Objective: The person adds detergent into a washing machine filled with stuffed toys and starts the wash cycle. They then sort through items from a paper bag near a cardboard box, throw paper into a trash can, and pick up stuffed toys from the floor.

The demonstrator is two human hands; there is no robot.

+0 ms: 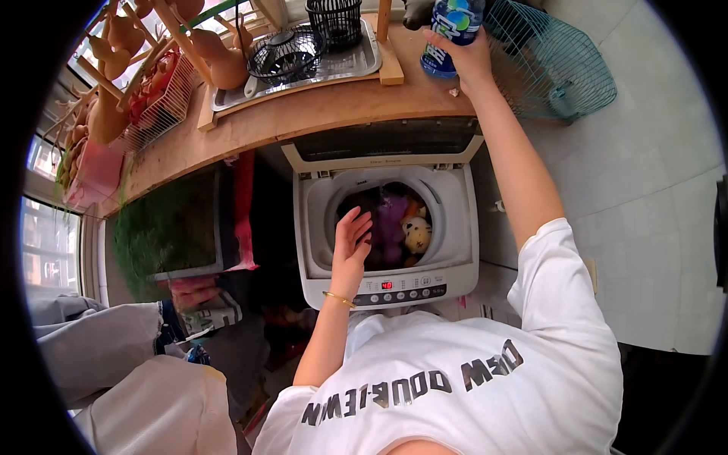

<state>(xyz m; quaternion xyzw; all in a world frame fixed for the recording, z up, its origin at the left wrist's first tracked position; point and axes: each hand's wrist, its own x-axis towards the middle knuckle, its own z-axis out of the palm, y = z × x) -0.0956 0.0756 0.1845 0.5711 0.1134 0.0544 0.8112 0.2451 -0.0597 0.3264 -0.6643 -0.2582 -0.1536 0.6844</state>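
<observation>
My right hand (pixel 464 59) is wrapped round a blue bottle (pixel 449 34) with a green and white printed label. The bottle is upright, at the right end of the wooden counter; I cannot tell whether its base touches the wood. Below the counter is a top-loading washing machine (pixel 309 250) with its lid raised and a red "40" on its display. Over the left side of its opening hovers my left hand (pixel 353 236), fingers loosely apart and holding nothing. Inside the drum lie a purple plush-looking item (pixel 391 227), a cream spotted soft toy (pixel 416 233) and darker pieces.
On the wooden counter (pixel 280 114) stands a metal tray (pixel 370 64) with black baskets (pixel 287 54). Gourds (pixel 125 34) hang at the left. A teal wire basket (pixel 584 72) is right of the bottle. Pale fabric (pixel 152 406) is piled at lower left.
</observation>
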